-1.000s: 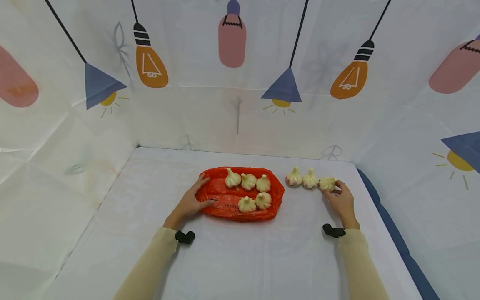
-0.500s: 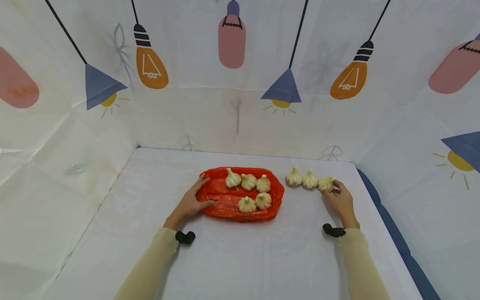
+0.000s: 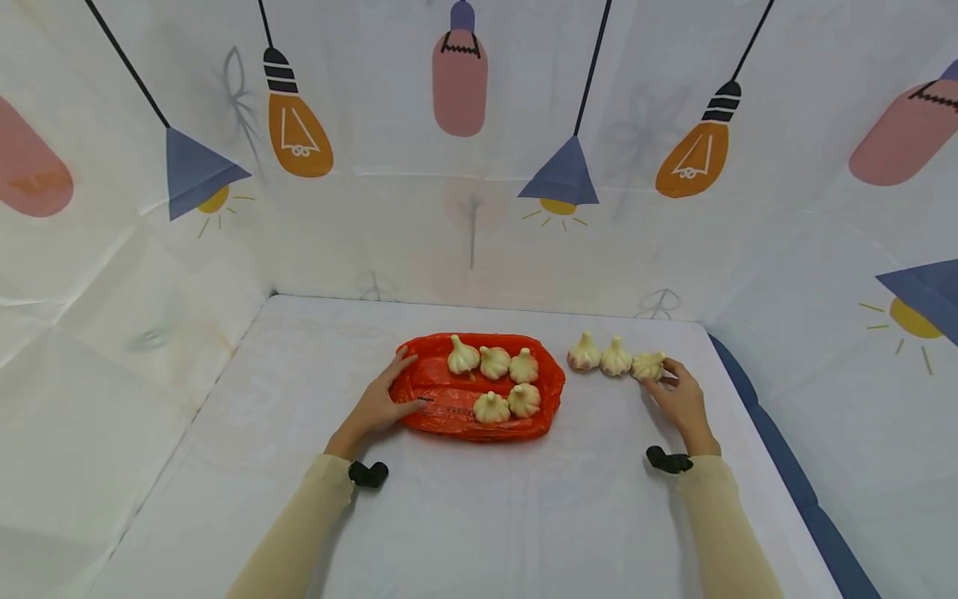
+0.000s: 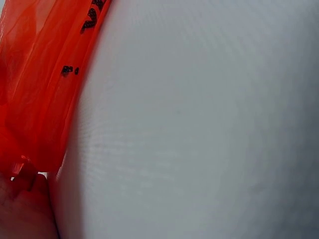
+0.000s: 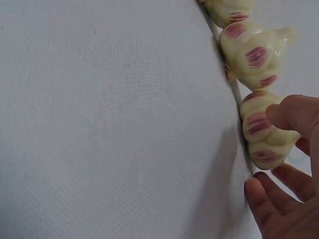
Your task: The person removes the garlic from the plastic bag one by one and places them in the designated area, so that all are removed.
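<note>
A shallow red tray, covered in crinkled red plastic with black print, lies on the white table. Five or so is beyond telling closely; several garlic bulbs sit inside it in two rows. My left hand grips the tray's left end, fingers at the back and thumb over the front. To the right of the tray, three garlic bulbs stand in a row. My right hand pinches the rightmost garlic bulb, which touches or nearly touches the middle bulb. In the right wrist view, the thumb presses its purple-streaked side.
The white table has a dark blue edge on its right. White sheets printed with lamps hang at the back and sides. A black wrist camera sits on the left wrist, another on the right.
My right hand has shifted the pinched garlic bulb slightly left, closer to the other two bulbs. My left hand and the tray stay in place.
</note>
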`<state>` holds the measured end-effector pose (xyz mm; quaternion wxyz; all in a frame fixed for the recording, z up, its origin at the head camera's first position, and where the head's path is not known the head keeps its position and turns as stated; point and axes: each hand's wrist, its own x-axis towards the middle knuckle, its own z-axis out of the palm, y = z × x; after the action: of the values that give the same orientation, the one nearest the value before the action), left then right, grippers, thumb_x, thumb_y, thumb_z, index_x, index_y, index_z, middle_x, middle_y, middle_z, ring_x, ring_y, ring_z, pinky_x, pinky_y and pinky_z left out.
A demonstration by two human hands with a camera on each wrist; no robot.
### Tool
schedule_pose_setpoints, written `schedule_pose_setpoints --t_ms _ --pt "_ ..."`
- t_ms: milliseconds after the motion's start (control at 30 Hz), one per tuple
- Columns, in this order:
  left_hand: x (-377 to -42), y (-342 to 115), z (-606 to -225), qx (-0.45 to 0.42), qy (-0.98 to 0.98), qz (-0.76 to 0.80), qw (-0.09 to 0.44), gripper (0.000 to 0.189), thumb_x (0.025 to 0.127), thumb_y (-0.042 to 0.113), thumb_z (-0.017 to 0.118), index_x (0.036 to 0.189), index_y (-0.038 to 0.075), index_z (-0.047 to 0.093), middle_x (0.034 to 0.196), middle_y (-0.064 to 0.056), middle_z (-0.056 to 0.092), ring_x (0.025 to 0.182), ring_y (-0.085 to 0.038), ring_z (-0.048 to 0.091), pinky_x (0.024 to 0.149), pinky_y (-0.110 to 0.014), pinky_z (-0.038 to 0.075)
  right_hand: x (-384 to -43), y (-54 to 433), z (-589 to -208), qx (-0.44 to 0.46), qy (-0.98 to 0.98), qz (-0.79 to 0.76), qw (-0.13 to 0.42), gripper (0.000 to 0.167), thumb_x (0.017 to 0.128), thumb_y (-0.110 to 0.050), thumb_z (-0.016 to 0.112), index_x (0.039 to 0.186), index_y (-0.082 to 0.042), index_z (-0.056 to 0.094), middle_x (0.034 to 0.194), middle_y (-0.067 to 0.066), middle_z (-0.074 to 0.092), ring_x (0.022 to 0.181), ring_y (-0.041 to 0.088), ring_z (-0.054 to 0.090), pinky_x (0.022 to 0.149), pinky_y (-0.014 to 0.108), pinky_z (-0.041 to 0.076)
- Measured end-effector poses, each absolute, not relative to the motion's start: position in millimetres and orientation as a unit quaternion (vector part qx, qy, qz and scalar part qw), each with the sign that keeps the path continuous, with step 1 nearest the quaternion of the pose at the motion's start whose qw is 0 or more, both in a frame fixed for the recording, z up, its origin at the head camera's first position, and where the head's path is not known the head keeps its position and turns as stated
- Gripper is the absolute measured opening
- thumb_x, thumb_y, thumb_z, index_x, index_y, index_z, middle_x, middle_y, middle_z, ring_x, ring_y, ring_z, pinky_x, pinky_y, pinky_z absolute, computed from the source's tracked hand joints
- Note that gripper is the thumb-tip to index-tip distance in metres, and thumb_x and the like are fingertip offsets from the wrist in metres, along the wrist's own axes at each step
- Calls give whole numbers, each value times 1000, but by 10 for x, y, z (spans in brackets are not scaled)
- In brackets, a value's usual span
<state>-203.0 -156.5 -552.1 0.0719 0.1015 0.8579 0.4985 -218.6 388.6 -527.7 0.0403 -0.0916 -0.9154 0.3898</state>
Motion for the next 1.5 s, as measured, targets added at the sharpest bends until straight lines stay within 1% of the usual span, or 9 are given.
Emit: schedule_pose_setpoints --t_ms 167,367,500,700,900,1033,1233,1333,1500 --pt "-2032 -1564 -5508 98 855 504 77 92 85 36 85 161 21 35 175 6 9 161 -34 10 126 -64 13 -2174 3888 -5234 -80 -923 375 22 78 100 -30 66 157 8 27 159 34 34 139 53 45 113 62 42" --pt "-2039 -1564 -5505 97 857 500 79 91 86 36 84 161 22 35 175 6 9 161 -34 10 126 -65 15 -2137 3883 -5127 -73 -932 355 -11 88 99 -28 67 161 4 14 159 40 27 140 59 37 113 67 38" --pt "-2037 -1566 -5506 96 858 497 82 91 86 38 83 162 23 34 175 7 9 161 -34 10 125 -65 15 -2093 3868 -5015 -63 -934 351 -3 92 97 -27 70 161 3 11 157 42 27 140 61 35 112 70 37" --pt "-2045 -1573 -5522 98 862 492 79 90 87 39 82 162 23 34 175 5 9 160 -36 10 125 -65 16 -2073 3819 -4806 -11 -937 346 54 93 93 -16 74 160 6 14 153 45 30 136 64 37 108 73 39" --pt "-2045 -1575 -5528 105 860 494 72 91 87 36 83 162 19 33 175 1 9 160 -36 11 126 -64 14 -2092 3681 -4631 24 -941 326 84 89 92 -12 75 159 7 20 150 42 36 135 60 40 105 71 43" --pt "-2046 -1570 -5530 103 861 494 72 90 88 37 82 162 20 34 175 1 9 160 -37 11 126 -65 15 -2113 3535 -4524 45 -941 327 75 90 92 -12 75 159 6 20 153 40 34 137 59 39 106 71 41" --pt "-2040 -1560 -5534 99 858 499 73 89 87 36 83 161 21 35 175 4 10 161 -33 11 127 -62 14 -2145 3277 -4373 81 -935 342 43 90 93 -15 75 161 2 19 158 35 30 141 56 37 109 69 40" --pt "-2038 -1562 -5541 101 856 502 71 89 87 35 83 161 21 35 175 4 10 161 -33 11 127 -62 13 -2165 3151 -4316 95 -934 343 30 89 93 -14 75 161 0 21 157 34 33 141 53 39 109 67 43" --pt "-2037 -1571 -5549 103 856 502 67 89 87 36 83 161 20 36 175 3 11 161 -34 11 127 -63 14 -2187 2946 -4246 121 -933 340 16 82 93 -14 76 159 -1 29 152 31 42 135 49 47 107 64 47"
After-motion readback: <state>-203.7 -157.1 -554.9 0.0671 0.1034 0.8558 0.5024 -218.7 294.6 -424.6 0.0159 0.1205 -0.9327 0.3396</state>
